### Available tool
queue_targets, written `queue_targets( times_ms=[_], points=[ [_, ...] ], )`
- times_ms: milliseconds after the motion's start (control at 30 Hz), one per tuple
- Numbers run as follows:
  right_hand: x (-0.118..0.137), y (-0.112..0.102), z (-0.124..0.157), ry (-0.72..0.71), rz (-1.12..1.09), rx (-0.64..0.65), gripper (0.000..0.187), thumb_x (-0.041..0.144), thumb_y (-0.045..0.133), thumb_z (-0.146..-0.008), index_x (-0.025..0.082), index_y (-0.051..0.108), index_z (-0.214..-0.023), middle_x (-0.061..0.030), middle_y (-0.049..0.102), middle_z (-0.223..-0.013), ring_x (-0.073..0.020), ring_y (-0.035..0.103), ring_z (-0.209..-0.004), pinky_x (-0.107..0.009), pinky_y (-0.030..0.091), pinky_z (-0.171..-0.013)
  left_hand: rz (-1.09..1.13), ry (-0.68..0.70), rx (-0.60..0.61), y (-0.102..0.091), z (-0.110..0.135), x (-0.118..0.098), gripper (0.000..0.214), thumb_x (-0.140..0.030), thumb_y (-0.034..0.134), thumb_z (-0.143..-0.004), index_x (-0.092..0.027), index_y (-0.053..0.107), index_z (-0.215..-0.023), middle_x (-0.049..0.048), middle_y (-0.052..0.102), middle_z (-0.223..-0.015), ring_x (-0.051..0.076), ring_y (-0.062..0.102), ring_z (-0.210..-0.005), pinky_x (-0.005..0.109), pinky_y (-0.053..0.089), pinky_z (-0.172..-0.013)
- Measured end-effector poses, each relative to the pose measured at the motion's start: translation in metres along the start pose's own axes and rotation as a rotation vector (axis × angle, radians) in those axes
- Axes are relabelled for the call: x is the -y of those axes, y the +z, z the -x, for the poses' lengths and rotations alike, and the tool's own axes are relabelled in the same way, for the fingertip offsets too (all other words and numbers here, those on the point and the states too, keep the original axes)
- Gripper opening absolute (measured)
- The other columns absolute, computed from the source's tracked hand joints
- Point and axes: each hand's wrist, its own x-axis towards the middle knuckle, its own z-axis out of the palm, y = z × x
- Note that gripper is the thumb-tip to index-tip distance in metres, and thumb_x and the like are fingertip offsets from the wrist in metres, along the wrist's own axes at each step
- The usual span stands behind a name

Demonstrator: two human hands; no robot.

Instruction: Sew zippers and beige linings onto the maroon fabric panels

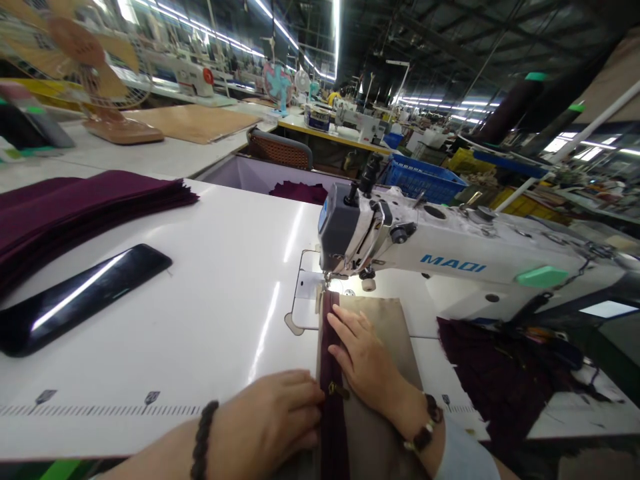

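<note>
A maroon zipper (333, 427) with a brass-coloured pull (337, 389) lies lengthwise along the left edge of a grey-brown fabric panel (393, 333). Its far end reaches the needle and presser foot (327, 281) of the sewing machine (430, 247). My right hand (367, 360) rests flat on zipper and panel just in front of the foot, fingers stretched out and slightly spread. Nearer to me, my left hand (275, 420) has its fingers curled at the left edge of the zippered fabric, seemingly pinching it; the thumb is hidden.
A stack of maroon fabric (95, 200) and a dark, glossy long object (85, 293) lie on the white table (215, 320) at left. Bunched maroon fabric (500, 380) sits right, under the machine arm. A blue crate (425, 179) and a fan (95, 73) stand behind.
</note>
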Motion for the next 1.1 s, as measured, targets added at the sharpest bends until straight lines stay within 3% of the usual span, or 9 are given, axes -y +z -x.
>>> queue_targets(
  times_ms=[133, 233, 333, 667, 1100],
  points=[
    [-0.002, 0.003, 0.002, -0.015, -0.006, 0.033, 0.044, 0.022, 0.042, -0.087, 0.015, 0.041, -0.130, -0.0117, 0.036, -0.137, -0.0253, 0.030, -0.128, -0.055, 0.025, -0.102, -0.078, -0.017, 0.020, -0.025, -0.027, 0.037, 0.017, -0.016, 0.046, -0.089, -0.011, 0.059, -0.099, 0.0093, 0.060, -0.104, 0.018, 0.055, -0.095, 0.029, 0.048, -0.083],
    [-0.004, 0.002, 0.002, -0.009, 0.004, 0.086, 0.045, 0.021, 0.041, -0.086, 0.014, 0.038, -0.131, -0.0101, 0.034, -0.138, -0.0265, 0.026, -0.129, -0.056, 0.024, -0.102, -0.195, 0.018, 0.032, -0.023, -0.047, 0.064, 0.023, -0.012, 0.054, -0.084, -0.007, 0.056, -0.106, 0.0123, 0.058, -0.111, 0.022, 0.053, -0.102, 0.035, 0.046, -0.088],
    [-0.003, 0.001, 0.001, -0.014, 0.020, 0.113, 0.047, 0.020, 0.041, -0.086, 0.014, 0.036, -0.133, -0.0080, 0.033, -0.139, -0.0262, 0.024, -0.130, -0.056, 0.023, -0.104, -0.246, 0.068, 0.045, -0.012, -0.055, 0.077, 0.025, -0.013, 0.055, -0.084, -0.007, 0.055, -0.108, 0.0129, 0.056, -0.114, 0.024, 0.051, -0.106, 0.037, 0.042, -0.093],
    [-0.003, 0.000, 0.001, -0.034, 0.073, 0.152, 0.049, 0.023, 0.038, -0.088, 0.015, 0.031, -0.136, -0.0074, 0.026, -0.142, -0.0271, 0.021, -0.131, -0.057, 0.024, -0.103, -0.295, 0.049, 0.071, -0.002, -0.050, 0.079, 0.030, -0.021, 0.053, -0.086, -0.008, 0.052, -0.114, 0.0117, 0.056, -0.117, 0.024, 0.048, -0.109, 0.039, 0.037, -0.097],
    [-0.016, -0.006, -0.012, -0.032, 0.064, 0.165, 0.049, 0.026, 0.041, -0.087, 0.015, 0.033, -0.135, -0.0082, 0.030, -0.140, -0.0239, 0.022, -0.131, -0.054, 0.023, -0.104, -0.335, -0.097, 0.146, 0.003, -0.058, 0.084, 0.043, -0.029, 0.055, -0.086, -0.011, 0.044, -0.124, 0.0107, 0.048, -0.128, 0.027, 0.041, -0.119, 0.043, 0.032, -0.101]
  ],
)
